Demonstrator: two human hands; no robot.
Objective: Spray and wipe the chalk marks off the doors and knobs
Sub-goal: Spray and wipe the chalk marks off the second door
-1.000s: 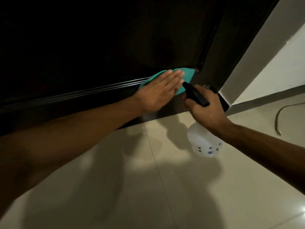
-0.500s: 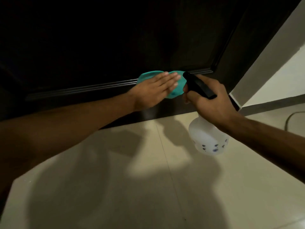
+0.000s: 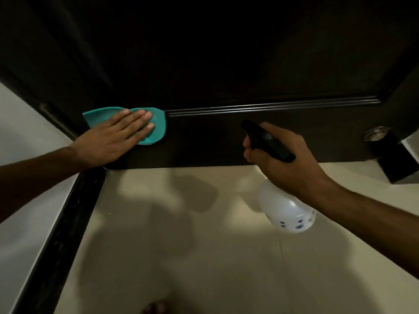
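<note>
A dark brown door point(image 3: 215, 64) fills the upper view, with a ridged moulding point(image 3: 272, 107) running across its lower part. My left hand point(image 3: 113, 139) lies flat on a teal cloth point(image 3: 156, 130), pressing it against the door's bottom left corner. My right hand point(image 3: 288, 164) grips the black head of a white spray bottle point(image 3: 288, 209), whose nozzle points at the door's bottom rail. No chalk marks show on the dark surface.
A metal door stopper point(image 3: 375, 133) on a black block point(image 3: 396, 164) sits at the far right by the door's foot. Black skirting point(image 3: 65, 234) runs along the white wall point(image 3: 25, 177) on the left. Beige floor tiles point(image 3: 192, 257) lie below.
My left hand has slid the teal cloth leftward along the moulding, from the right end to the door's left corner. My right hand and bottle stay near the right side.
</note>
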